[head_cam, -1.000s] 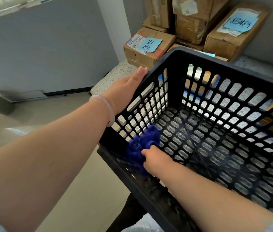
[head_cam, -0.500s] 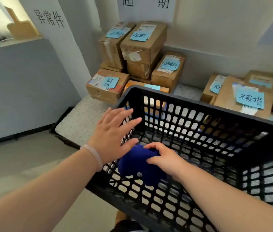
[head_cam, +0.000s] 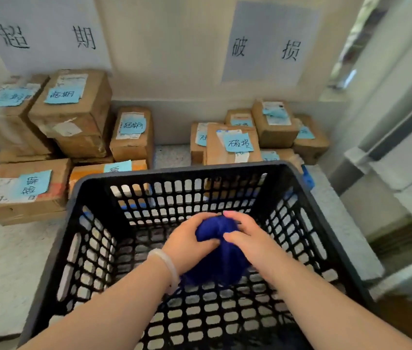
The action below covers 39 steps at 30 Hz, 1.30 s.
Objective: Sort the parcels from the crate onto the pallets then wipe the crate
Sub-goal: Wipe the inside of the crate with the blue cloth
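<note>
One black crate (head_cam: pixel 199 171) is set in the foreground, with cardboard parcels (head_cam: pixel 73 122) stacked beyond it against the wall; inside it a blue cloth (head_cam: pixel 222 258) is bunched — gripped by the left hand (head_cam: pixel 189 241) and the right hand (head_cam: pixel 247 236).

The black lattice-walled crate (head_cam: pixel 182 170) sits upright, open side up; inside it a bunched dark blue cloth (head_cam: pixel 221 258) is gripped by the left hand (head_cam: pixel 187 241) and right hand (head_cam: pixel 245 236); brown cardboard parcels (head_cam: pixel 73 114) bearing pale blue notes are stacked in two separate groups just beyond its far rim.
</note>
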Tool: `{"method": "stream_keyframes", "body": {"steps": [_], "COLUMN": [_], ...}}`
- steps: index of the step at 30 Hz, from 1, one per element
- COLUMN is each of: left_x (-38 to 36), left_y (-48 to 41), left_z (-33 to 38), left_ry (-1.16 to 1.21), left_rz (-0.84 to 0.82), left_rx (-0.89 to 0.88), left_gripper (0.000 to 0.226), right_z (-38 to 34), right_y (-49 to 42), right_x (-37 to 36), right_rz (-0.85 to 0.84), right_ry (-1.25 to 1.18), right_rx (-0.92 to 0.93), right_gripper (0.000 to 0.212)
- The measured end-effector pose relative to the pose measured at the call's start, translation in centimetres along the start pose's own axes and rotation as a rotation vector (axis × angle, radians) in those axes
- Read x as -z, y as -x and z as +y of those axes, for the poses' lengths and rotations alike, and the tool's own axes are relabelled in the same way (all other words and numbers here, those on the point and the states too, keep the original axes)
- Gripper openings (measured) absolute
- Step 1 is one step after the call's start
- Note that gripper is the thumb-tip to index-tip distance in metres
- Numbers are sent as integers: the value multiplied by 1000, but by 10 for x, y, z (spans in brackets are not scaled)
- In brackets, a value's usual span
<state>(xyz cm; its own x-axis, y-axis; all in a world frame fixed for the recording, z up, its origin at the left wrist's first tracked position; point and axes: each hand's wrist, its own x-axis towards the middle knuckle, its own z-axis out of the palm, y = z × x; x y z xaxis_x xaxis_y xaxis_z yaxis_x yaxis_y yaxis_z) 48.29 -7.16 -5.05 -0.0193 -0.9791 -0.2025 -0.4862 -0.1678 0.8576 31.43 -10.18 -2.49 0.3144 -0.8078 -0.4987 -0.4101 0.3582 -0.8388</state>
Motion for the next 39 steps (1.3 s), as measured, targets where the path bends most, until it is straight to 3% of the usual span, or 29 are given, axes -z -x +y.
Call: {"method": "stream_keyframes", "body": {"steps": [3, 7, 11, 13, 17, 21, 25, 31, 33, 36, 39], "left_x": [-26, -55, -76, -81, -106, -134, -161, -188, -184, -173, -149], "left_y": [-18, -46, -72, -88, -117, -130, -139, -133, -132, -130, -118], "left_z": [13, 44, 77, 93, 109, 86, 42, -13, -11, 21, 50], "left_ry": [145, 242, 377, 433, 405, 223, 152, -160, -3, 459, 736], "left_rz": [26, 2, 92, 123, 113, 171, 126, -187, -177, -99, -36], "left_rx": [10, -51, -98, -149, -268, -403, -212, 165, 225, 285, 182], "left_gripper": [39, 34, 29, 30, 43, 51, 59, 61, 55, 47, 32], "right_z": [6, 3, 5, 11, 29, 34, 35, 40, 41, 37, 33], "right_y": [19, 38, 56, 61, 57, 50, 49, 48, 47, 48, 51], "right_x": [28, 63, 97, 111, 123, 125, 126, 129, 129, 128, 125], "right_rz": [120, 335, 544, 614, 471, 426, 415, 418, 421, 435, 432], "right_ry": [118, 491, 826, 910, 556, 449, 456, 425, 423, 428, 418], "right_rx": [74, 240, 415, 372, 11, 1, 1, -4, -1, -14, -30], "right_gripper": [52, 51, 50, 54, 57, 55, 56, 56, 55, 52, 50]}}
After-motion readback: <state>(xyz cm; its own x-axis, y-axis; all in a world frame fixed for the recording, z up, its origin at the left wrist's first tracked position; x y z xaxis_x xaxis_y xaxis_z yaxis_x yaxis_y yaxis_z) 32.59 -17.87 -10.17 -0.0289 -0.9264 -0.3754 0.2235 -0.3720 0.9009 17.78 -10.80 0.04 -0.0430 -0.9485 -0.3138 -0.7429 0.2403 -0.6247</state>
